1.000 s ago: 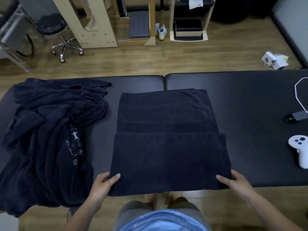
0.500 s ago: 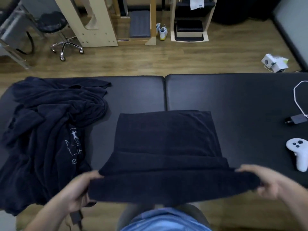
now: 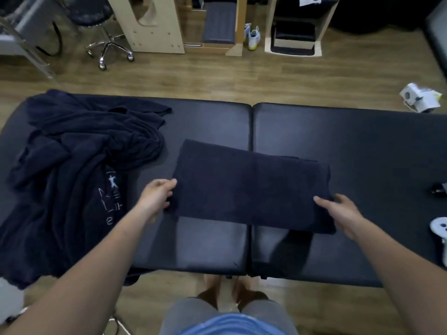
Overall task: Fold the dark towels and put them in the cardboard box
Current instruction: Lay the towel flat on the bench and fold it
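**Head view.** Towel (image 3: 251,189), folded into a band, lies slightly skewed at mid-table (image 3: 362,136). Left hand (image 3: 156,197) pinches its left end and right hand (image 3: 343,211) its right end, the hands well apart. Risk: an uneven pull or early release could let the layers slide and the fold open. Pile (image 3: 72,177) crowds the left; controller (image 3: 439,229) sits at the right edge. Box not in view.

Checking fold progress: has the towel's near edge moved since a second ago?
Yes. The near edge of the folded towel went away from the person: it lay at the front edge of the table, and now bare padding shows between them.
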{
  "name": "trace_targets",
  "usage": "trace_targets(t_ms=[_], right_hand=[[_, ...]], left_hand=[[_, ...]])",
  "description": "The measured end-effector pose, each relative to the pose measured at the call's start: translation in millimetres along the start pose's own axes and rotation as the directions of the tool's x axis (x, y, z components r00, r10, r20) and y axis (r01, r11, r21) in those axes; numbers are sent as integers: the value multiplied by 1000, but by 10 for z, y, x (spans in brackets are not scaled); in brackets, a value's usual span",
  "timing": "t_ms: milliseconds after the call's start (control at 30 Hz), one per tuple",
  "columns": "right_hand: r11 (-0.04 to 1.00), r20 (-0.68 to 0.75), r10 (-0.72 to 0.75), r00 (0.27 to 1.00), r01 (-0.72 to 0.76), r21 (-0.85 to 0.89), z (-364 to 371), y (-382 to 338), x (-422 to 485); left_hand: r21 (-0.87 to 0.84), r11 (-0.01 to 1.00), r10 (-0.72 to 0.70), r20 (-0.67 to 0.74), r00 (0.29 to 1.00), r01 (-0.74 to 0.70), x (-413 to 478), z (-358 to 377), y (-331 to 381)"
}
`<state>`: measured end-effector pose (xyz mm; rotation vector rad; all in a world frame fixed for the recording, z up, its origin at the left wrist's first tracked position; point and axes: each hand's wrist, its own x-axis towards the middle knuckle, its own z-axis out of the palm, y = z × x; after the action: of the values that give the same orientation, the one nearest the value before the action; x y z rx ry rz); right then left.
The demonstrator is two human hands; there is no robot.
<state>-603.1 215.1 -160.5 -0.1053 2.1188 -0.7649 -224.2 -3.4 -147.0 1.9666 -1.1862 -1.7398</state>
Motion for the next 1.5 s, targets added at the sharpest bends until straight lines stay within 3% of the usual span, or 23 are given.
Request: trace_targets(t_ms=[100,167,267,333,400,500,600,700,867,1067,1167,1267,1333,1400,1500], right_hand=[[1000,23,13,1000,-14,18,32,-28,15],[997,98,3,995,-11,81,-42,-106,26],[985,154,-110,982,88,148,-190,-279,14],[968,217,-187,958,143,207,-306,-409,2],[945,250,-235,939,160,286,-358,-492,64],[936,172,-211,962,148,319,-213,-440,314],[985,156,-135,978,115,130,59,-267,516],[995,147,-92,985,96,-24,105,-230,551],[991,45,-110,993,106,78,-36,-73,429],[966,153,107,982,-139,216,-2,31,415],[964,235,124,964,-173,202,-43,-40,483],[984,302,71,951,-116,132,-12,-258,487],[990,297,39,954,-77,119,0,-317,497],[971,294,40,955,-107,214,-21,-218,497],[998,116,-1,993,-6,61,5,-37,468]], left_hand=[[258,965,82,-142,987,-43,127,137,-8],[338,940,96,-131,987,-47,226,191,28],[227,972,64,23,998,-67,210,193,89],[33,995,87,187,978,-95,111,75,111],[-143,984,142,245,959,-110,36,-121,7],[-156,987,65,183,981,-36,-7,-243,-378],[-100,995,-6,73,997,13,14,-106,-504],[-137,988,81,14,997,-78,96,15,-300],[-68,963,254,-88,963,-261,151,102,-152],[-56,978,195,-119,974,-203,220,254,-84],[-95,988,110,-87,990,-119,366,250,98],[48,994,103,-69,992,-99,518,333,319],[92,970,233,-76,970,-226,563,427,453],[125,930,357,-84,930,-346,550,471,496],[385,872,373,-122,920,-302,615,398,224]])
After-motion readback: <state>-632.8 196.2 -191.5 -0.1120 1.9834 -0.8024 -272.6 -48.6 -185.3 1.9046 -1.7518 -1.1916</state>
